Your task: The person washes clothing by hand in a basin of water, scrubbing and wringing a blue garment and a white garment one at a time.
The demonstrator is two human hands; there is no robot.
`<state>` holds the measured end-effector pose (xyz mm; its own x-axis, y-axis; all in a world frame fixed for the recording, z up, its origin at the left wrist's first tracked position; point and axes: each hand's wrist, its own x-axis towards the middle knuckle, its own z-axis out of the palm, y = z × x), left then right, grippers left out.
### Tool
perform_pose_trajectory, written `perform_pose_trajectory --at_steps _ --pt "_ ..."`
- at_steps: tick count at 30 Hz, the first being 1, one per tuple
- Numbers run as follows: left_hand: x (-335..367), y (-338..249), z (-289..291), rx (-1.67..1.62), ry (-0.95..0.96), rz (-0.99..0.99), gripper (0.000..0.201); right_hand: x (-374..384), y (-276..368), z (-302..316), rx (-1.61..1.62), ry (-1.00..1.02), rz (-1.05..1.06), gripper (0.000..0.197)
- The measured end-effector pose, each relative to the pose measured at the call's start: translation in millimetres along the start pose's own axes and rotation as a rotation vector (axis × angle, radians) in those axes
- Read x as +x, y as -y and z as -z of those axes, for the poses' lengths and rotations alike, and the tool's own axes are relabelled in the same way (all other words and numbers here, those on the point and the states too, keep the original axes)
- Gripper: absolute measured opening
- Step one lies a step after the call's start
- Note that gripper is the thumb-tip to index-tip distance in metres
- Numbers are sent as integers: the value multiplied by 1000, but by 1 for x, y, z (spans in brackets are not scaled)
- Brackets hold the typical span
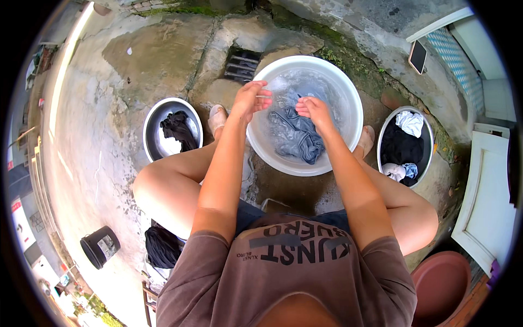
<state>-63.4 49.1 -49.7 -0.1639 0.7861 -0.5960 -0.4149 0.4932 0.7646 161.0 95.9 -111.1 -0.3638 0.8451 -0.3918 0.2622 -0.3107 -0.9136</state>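
Observation:
A large white basin (355, 131) of cloudy, sudsy water stands between my feet. A grey-blue garment (302, 139) lies bunched and soaked in it. My left hand (254, 100) is above the basin's left rim, its fingers apart and nothing visible in them. Over the garment, my right hand (316, 111) has its fingers drawn together. A small dark tip shows by those fingertips, and I cannot make out what they hold.
On the left is a metal basin (149, 143) with black cloth; on the right, an oval tub (431, 143) holds black, white and blue clothes. A drain grate (241, 65) lies beyond. A black bucket (100, 247), a phone (418, 56) and a reddish-brown basin (444, 286) are farther out.

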Motion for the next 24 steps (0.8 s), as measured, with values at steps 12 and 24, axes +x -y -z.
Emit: perform_pose_trajectory --at_steps 12,24 --pt "101 15 55 -514 -380 61 11 66 -86 -66 777 -664 -394 27" --pt "125 24 54 -619 -402 13 11 18 84 -129 864 153 -110 27"
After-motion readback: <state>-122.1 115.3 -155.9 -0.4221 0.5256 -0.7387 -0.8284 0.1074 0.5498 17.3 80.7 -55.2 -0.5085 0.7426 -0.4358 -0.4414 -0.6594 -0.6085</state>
